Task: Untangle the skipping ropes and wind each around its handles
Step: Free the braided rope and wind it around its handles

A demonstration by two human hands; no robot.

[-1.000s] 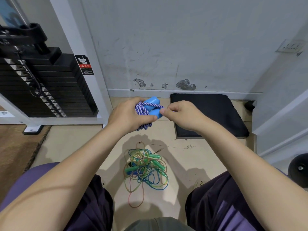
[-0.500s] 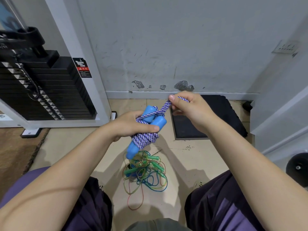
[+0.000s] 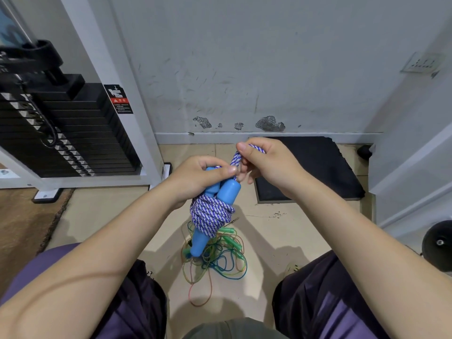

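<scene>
The braided rope (image 3: 212, 214) is wound around two blue handles (image 3: 221, 195), held above the floor. The left hand (image 3: 199, 178) grips the handles' tops; the right hand (image 3: 267, 165) pinches the rope's loose end just above them. A tangle (image 3: 217, 258) of thin ropes lies on the floor (image 3: 110, 216) below.

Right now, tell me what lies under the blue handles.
Under the blue handles on the floor lies a tangle of thin coloured ropes with green handles; its middle is hidden.
</scene>
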